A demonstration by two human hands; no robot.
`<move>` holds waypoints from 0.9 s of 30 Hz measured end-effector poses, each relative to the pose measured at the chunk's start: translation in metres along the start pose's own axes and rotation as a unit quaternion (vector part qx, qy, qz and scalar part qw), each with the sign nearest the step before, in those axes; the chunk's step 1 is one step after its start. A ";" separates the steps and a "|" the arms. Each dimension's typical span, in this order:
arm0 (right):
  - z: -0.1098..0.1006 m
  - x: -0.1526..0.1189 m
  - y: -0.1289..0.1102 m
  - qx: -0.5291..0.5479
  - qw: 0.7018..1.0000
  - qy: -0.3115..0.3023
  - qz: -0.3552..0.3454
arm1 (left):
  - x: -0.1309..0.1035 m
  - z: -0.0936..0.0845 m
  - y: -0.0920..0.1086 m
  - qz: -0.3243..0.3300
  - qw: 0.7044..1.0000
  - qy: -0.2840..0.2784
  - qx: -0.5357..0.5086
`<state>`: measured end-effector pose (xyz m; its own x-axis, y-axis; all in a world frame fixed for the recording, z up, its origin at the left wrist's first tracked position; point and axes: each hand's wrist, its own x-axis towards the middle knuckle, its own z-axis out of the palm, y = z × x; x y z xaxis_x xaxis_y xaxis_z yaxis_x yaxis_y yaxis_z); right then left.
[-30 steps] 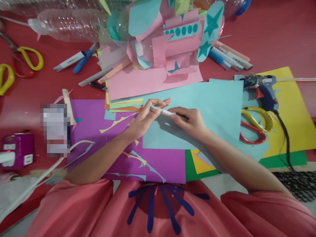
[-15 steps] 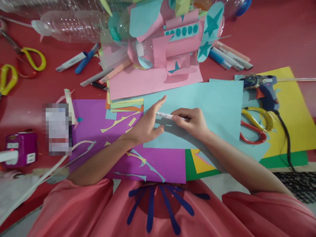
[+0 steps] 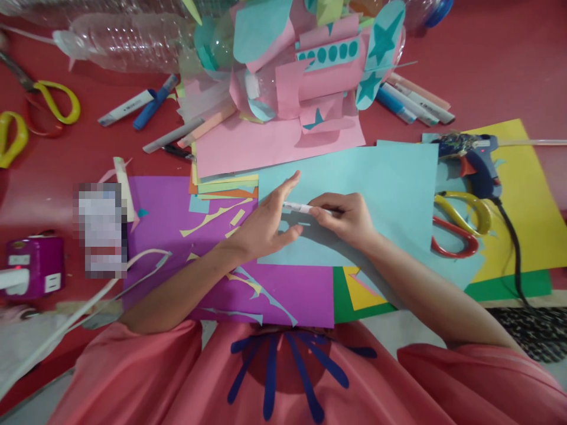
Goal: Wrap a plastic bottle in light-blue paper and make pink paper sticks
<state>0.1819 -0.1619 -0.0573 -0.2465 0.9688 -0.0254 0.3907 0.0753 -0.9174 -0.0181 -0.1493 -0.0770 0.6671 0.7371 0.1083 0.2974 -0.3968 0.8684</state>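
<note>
Over blue paper (image 3: 394, 189), right grip (image 3: 345, 218) clasps a pen (image 3: 297, 208), left grip (image 3: 263, 227) open across the left edge.

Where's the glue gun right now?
Head view, right side: the glue gun lies on the left part of the yellow paper, just beyond the yellow-and-red-handled scissors.

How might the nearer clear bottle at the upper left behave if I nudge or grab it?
The clear bottle is probably light for its size, as it looks empty. Rounded and lying on its side, it may roll if nudged. Its see-through, ribbed wall looks thin, so a firm squeeze would likely dent it.
</note>
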 end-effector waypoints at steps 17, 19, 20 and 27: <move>-0.005 -0.016 -0.004 -0.122 0.984 0.037 -0.125 | -0.061 -0.068 0.002 -0.136 0.862 0.468 0.143; -0.005 -0.026 -0.006 -0.197 0.964 -0.039 -0.175 | -0.082 -0.072 -0.006 -0.174 0.858 0.431 0.220; -0.004 -0.032 -0.006 -0.237 0.948 -0.074 -0.197 | -0.090 -0.072 -0.009 -0.176 0.861 0.397 0.264; 0.006 -0.063 0.007 -0.399 0.883 -0.134 -0.209 | -0.082 -0.056 0.009 -0.075 0.910 0.196 0.357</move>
<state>0.1945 -0.2239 -0.0641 -0.6756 0.7350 0.0575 0.6905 0.6581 -0.3002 -0.1088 -0.1825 -0.0510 0.3287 0.8953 0.3008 0.8265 -0.4268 0.3671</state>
